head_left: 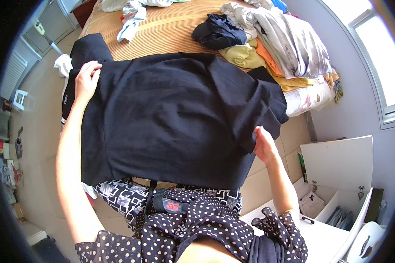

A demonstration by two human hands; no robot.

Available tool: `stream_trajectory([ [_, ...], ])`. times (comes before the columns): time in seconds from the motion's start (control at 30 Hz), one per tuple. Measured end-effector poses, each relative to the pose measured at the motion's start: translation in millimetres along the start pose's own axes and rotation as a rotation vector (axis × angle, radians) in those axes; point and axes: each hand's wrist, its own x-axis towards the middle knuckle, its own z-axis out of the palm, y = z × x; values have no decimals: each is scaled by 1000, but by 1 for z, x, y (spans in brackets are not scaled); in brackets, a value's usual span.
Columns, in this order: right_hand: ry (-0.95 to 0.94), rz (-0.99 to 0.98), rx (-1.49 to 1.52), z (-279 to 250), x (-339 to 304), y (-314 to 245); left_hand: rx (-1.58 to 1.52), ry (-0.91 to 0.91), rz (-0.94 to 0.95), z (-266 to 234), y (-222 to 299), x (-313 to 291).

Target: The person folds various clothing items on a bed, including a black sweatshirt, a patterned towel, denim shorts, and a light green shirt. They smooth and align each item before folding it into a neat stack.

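Fingers, left hand [87,79]: lay closed and flat over the upper left edge of the black T-shirt [175,118], pinning or pinching the cloth there; whether cloth sat between finger and thumb could not be told.
Fingers, right hand [264,144]: curled around the shirt's right edge near the sleeve, with the fabric caught in the grip.
Garment position: the black T-shirt was spread wide across the near end of the bed [171,35], over its woven mat, with the lower hem hanging off the edge toward the person.
Reason for the hold: judged, two opposite grips kept the cloth taut and flat, so that creases stayed out.
Left arm pose: extended nearly straight, forward and to the left, palm down.
Right arm pose: bent at the elbow, forearm rising from the lower right, wrist turned inward.
Surroundings: a pile of clothes [276,48] in grey, orange and yellow lay at the far right of the bed; a dark garment [217,31] lay just beside it; light garments [131,17] lay at the far left; a white cabinet [338,175] stood open at the lower right.
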Motion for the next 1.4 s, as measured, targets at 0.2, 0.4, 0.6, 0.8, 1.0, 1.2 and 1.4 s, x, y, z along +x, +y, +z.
stream_trajectory([
  [0.2,72,-2,206,17,19,-16,307,-174,41,31,-12,36],
  [0.4,101,-650,4,-20,-8,-203,451,-441,-86,30,-9,38],
  [0.6,244,-878,-634,-36,46,-374,477,81,-154,40,-11,59],
  [0.8,815,-879,-1359,-10,190,-360,482,-168,-422,69,-13,40],
  [1.0,773,-1238,-1305,-26,106,-262,138,-85,-186,41,-26,9],
  [1.2,718,-457,-791,-242,24,-38,-1593,-496,-554,-60,59,-145],
  [1.4,194,525,19,-150,-61,138,-1575,-475,-1237,-105,66,-362],
])
